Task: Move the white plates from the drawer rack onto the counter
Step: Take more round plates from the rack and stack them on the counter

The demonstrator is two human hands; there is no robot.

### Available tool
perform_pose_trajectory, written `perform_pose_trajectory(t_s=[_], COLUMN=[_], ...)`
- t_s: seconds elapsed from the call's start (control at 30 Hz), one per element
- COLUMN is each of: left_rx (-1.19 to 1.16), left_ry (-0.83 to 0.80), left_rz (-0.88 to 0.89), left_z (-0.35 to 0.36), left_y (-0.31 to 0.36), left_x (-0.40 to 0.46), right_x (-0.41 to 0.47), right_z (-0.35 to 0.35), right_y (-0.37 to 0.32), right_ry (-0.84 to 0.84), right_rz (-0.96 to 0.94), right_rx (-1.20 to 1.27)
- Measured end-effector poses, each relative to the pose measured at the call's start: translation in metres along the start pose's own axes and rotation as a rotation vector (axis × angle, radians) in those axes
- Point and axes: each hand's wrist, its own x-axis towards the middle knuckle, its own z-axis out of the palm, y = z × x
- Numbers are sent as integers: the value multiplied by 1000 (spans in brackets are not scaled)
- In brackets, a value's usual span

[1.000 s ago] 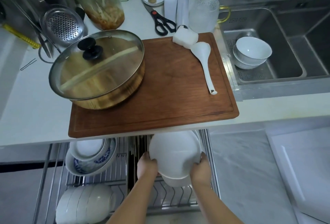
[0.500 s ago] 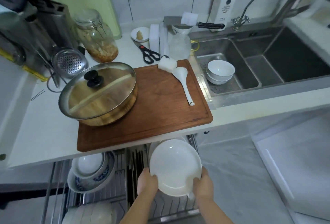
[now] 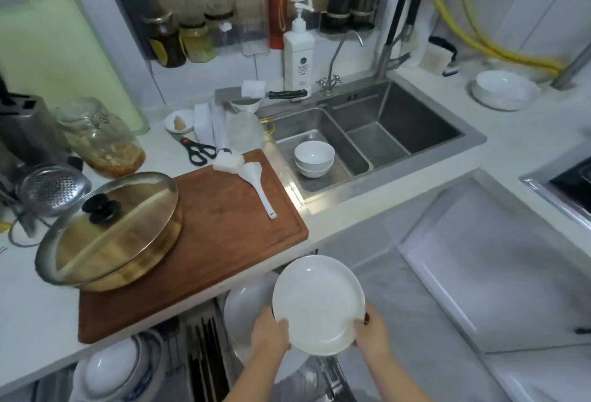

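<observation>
A round white plate [image 3: 318, 304] is held up in front of the counter edge, above the open drawer rack [image 3: 208, 360]. My left hand [image 3: 268, 333] grips its lower left rim and my right hand [image 3: 372, 334] grips its lower right rim. Behind and below it, more white plates [image 3: 246, 305] stand in the rack. White plates [image 3: 503, 89] are stacked on the counter at the far right, beyond the sink.
A wooden cutting board [image 3: 224, 235] carries a lidded pot [image 3: 108, 232], a white rice paddle [image 3: 257, 187] and a sponge. The steel sink [image 3: 367, 136] holds two white bowls [image 3: 313, 158]. Blue-patterned bowls [image 3: 121, 369] sit in the rack's left side. An open white cabinet door [image 3: 499, 267] juts out at right.
Both hands have lifted the plate up out of the rack and a little to the right. The view has tilted up, showing the sink and the far counter.
</observation>
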Motion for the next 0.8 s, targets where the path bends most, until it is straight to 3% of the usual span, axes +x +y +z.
perform_pose_trajectory(t_s=[0.37, 0.8], left_rx=[97, -18], left_ry=[-53, -79], left_rz=[197, 311], left_z=[83, 171], left_y=[91, 206], left_x=[-30, -61], right_x=[30, 72], right_z=[-116, -251], right_y=[-24, -80], right_ry=[147, 203], right_rz=[-53, -151], right_rx=[37, 75])
